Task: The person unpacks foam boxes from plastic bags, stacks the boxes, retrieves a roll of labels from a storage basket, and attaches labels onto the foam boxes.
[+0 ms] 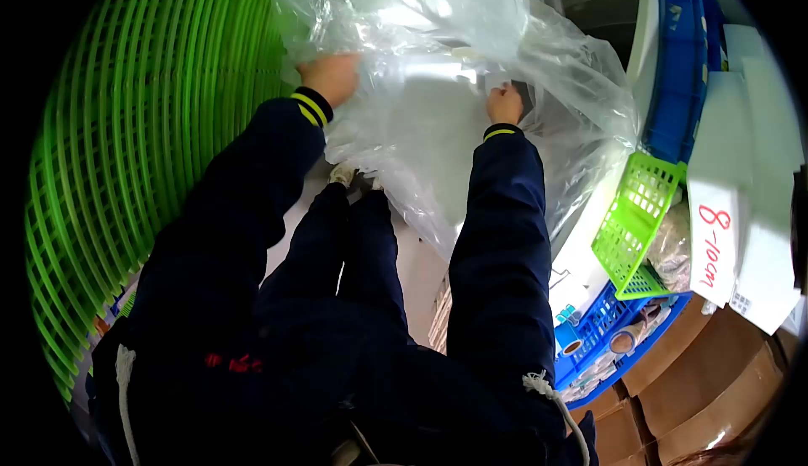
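A large clear plastic bag [581, 71] spreads in loose folds in front of me, over a pale, flat surface. My left hand [332, 77] is closed on the bag's left side, beside the green baskets; its fingers are slightly blurred. On the right, my right hand [505, 104] makes a fist with the film pinched in it. The hands are apart, with the slack sheet of plastic between them. What lies under the film is hard to make out through the glare.
Nested green plastic baskets [168, 71] rise close on my left. To the right are a blue crate [676, 62], a light green basket [637, 205], a white sheet marked "8-10cm" [715, 243], a blue tray [602, 340] holding tape rolls, and cardboard boxes [707, 382].
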The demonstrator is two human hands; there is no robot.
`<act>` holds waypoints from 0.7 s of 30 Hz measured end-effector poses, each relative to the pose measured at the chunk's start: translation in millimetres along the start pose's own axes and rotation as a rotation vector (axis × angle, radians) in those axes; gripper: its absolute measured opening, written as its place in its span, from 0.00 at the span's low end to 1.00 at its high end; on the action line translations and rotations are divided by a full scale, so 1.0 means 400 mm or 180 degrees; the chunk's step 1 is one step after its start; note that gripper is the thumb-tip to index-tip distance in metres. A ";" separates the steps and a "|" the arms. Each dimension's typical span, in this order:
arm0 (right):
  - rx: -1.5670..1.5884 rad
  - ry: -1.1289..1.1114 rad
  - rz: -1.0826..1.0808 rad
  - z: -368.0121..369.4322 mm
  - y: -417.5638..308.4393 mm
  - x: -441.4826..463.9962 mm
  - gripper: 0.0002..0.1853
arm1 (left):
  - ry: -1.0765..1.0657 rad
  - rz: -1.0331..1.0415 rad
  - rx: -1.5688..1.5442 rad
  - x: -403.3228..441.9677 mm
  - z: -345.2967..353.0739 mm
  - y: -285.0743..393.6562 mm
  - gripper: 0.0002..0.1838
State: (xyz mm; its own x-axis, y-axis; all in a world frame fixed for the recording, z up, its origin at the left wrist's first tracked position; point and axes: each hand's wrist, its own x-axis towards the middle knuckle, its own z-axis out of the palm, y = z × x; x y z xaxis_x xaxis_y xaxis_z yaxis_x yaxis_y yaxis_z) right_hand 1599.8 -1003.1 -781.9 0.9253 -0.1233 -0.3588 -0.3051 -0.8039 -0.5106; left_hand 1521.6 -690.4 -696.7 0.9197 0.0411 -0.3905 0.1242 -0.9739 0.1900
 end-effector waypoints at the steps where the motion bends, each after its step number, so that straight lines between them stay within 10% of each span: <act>1: 0.0008 -0.0015 -0.0020 0.016 0.010 0.009 0.24 | -0.0237 0.0138 0.0098 -0.020 -0.027 0.031 0.13; 7: 0.1212 -0.1191 0.0323 0.087 0.036 -0.035 0.36 | 0.0189 0.1650 -0.1379 -0.081 -0.085 0.167 0.11; 11: 0.2207 -0.2093 -0.0169 0.229 -0.008 -0.227 0.23 | 0.1222 0.2339 -0.1785 -0.032 0.043 0.166 0.14; 14: 0.1775 -0.3326 -0.0045 0.183 -0.098 -0.335 0.20 | -0.0506 0.1717 -0.0197 -0.098 0.023 0.103 0.15; 15: 0.1587 -0.3780 0.0046 0.187 -0.094 -0.339 0.20 | -0.0109 0.1784 0.0173 -0.124 0.071 0.080 0.16; 21: 0.1682 -0.3166 0.0158 0.156 -0.113 -0.322 0.16 | -0.0859 0.1295 0.0998 -0.220 0.124 0.046 0.05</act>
State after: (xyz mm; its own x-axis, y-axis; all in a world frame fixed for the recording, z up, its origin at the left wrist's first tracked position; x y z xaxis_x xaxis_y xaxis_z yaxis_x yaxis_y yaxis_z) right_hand 1480.5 -914.7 -761.3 0.3905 0.5601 -0.7306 -0.6123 -0.4346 -0.6604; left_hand 1424.3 -722.8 -703.6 0.7377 -0.3687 -0.5656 -0.3735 -0.9207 0.1131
